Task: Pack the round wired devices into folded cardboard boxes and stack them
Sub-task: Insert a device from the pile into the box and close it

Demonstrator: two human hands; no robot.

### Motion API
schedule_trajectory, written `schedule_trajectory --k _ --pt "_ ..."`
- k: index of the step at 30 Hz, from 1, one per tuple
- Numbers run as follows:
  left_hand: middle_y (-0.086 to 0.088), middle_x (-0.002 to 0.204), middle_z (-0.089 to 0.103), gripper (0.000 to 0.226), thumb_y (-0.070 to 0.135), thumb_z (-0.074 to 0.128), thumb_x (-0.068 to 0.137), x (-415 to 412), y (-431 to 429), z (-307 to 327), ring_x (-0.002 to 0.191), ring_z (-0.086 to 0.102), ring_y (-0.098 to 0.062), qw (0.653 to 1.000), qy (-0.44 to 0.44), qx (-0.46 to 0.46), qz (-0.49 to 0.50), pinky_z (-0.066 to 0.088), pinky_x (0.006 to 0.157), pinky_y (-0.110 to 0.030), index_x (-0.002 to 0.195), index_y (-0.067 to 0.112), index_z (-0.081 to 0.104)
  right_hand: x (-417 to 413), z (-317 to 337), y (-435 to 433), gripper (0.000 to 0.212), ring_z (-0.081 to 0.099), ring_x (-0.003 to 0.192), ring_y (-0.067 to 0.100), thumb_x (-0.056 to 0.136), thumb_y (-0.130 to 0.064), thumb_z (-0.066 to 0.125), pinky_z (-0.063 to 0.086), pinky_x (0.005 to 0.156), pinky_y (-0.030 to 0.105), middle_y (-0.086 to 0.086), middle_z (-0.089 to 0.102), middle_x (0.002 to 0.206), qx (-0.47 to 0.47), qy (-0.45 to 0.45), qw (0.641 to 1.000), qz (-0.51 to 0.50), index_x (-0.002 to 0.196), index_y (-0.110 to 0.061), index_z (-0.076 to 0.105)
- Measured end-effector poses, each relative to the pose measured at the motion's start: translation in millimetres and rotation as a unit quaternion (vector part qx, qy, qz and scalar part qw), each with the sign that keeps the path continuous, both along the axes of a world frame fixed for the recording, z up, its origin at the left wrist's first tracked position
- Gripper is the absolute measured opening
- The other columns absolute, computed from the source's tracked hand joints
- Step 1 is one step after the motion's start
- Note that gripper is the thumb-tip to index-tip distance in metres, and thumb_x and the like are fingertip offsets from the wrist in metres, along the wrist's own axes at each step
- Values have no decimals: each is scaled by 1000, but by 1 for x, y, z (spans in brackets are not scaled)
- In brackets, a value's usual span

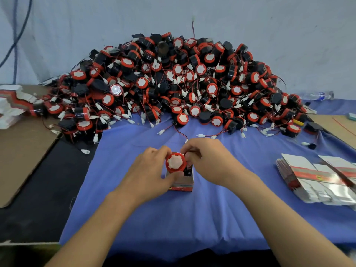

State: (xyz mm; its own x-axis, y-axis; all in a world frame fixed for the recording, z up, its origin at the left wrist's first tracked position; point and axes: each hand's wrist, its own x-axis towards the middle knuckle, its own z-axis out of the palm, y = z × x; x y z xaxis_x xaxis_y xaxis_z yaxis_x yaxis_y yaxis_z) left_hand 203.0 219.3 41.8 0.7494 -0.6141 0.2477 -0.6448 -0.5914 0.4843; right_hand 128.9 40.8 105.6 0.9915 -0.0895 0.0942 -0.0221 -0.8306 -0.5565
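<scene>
1. 2 hands in view, both over the middle of the blue cloth (pixel 173 218) that covers the table (pixel 38 199).
2. 1 round device (pixel 175 162), red rim and white face up, sits half into the open top of 1 small upright box (pixel 182 185).
3. Left hand (pixel 152 170): fingers curled round the device's left rim, thumb low against the box front.
4. Right hand (pixel 208 162): fingers bent and pinching at the device's upper right edge. Cannot tell whether they hold the body or its wire.
5. The device lies between the 2 sets of fingertips, touching both.
6. 1 big pile of devices (pixel 173 79) behind the hands against the wall. Too many to count; red wires and white plugs spill forward.
7. 1 fanned stack of flat boxes (pixel 316 180) on the right of the cloth; exact number unclear.
8. 1 more heap of flat boxes (pixel 13 105) at far left, on 1 brown cardboard sheet (pixel 21 151).
9. 1 plastic bottle (pixel 317 96) lying at the far right, behind the pile.
</scene>
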Motion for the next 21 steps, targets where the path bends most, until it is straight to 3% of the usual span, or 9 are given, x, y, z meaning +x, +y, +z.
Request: schedule_trajectory --k 4,7,10,14,18,21 --pt "20 117 59 41 53 69 85 4 8 -5 113 51 -9 1000 20 0 -12 51 86 -36 119 40 49 5 -13 -2 27 67 92 20 100 -7 45 55 79 46 -8 75 98 -35 31 998 39 107 -23 65" --pt "23 114 56 42 53 70 82 4 10 -6 109 52 -8 999 -30 15 -21 47 82 -28 118 43 50 5 -20 -9 24 64 96 19 101 -9 41 55 80 47 -16 73 103 -94 53 993 48 109 -27 56" --pt "15 109 50 42 60 67 84 5 6 -7 105 51 -13 994 -79 80 -15 43 77 -29 110 30 54 4 -23 -10 19 61 94 23 102 -12 40 54 78 47 -15 72 105 -133 57 988 61 107 -27 50" --pt "7 118 43 45 62 59 89 7 3 -10 108 48 -15 989 -68 131 5 46 79 -29 108 21 57 3 -23 -6 10 59 86 29 106 -19 43 51 74 49 3 68 95 -139 15 986 93 107 -19 54" --pt "6 121 36 42 60 57 90 6 1 -12 111 46 -17 989 -39 142 9 44 75 -29 108 22 57 8 -20 6 10 56 83 26 105 -18 44 49 72 46 -2 64 92 -133 14 981 142 103 -21 53" --pt "6 120 33 43 62 58 88 6 -1 -12 114 42 -18 987 -23 161 11 40 75 -30 106 23 58 13 -22 6 8 56 82 27 104 -22 42 46 65 42 -5 63 93 -209 42 969 126 99 -28 44"
